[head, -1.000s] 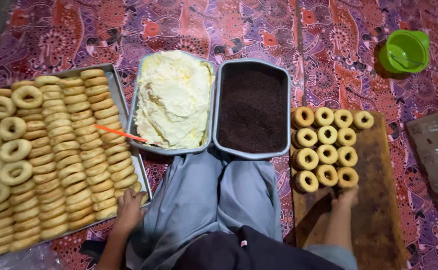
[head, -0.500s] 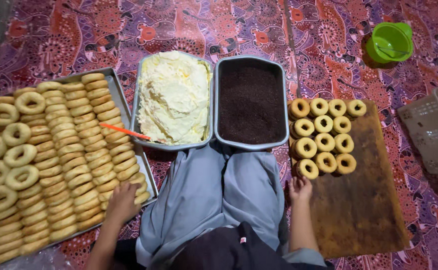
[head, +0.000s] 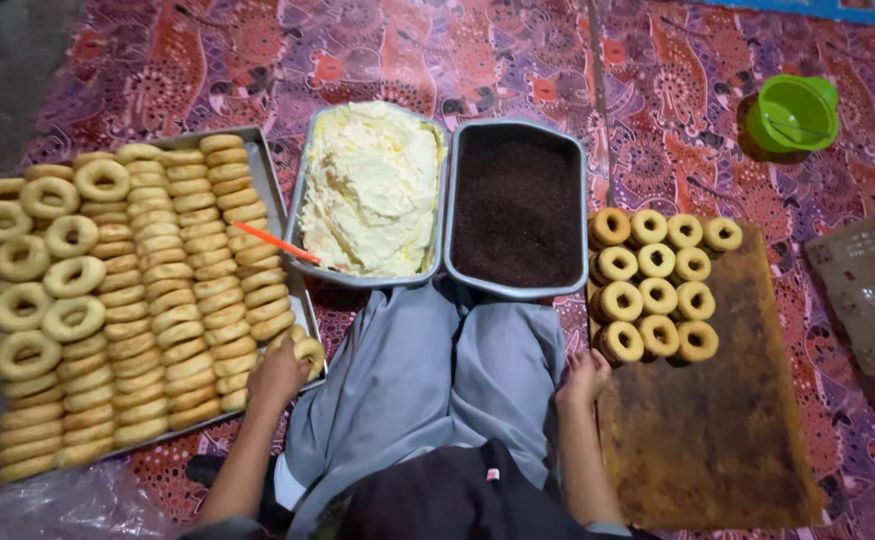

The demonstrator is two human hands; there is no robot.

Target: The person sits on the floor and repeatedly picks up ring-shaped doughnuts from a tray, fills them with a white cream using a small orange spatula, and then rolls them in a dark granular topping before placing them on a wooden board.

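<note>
Hands: left (head: 279, 375) pinching one doughnut (head: 307, 352), right (head: 585, 376) loosely curled, beside eleven doughnuts on board (head: 717, 440).

A home-style food-making spot set up on the floor is shown. A patterned red and purple cloth (head: 517, 60) is spread as the work surface. On it are laid a large metal tray of plain ring doughnuts (head: 267, 180), a metal pan of pale yellow cream (head: 302, 200), a metal pan of dark chocolate sprinkles (head: 582, 200) and a worn brown wooden board (head: 717, 440). A green plastic cup (head: 792, 112) is seen nearby.
</note>
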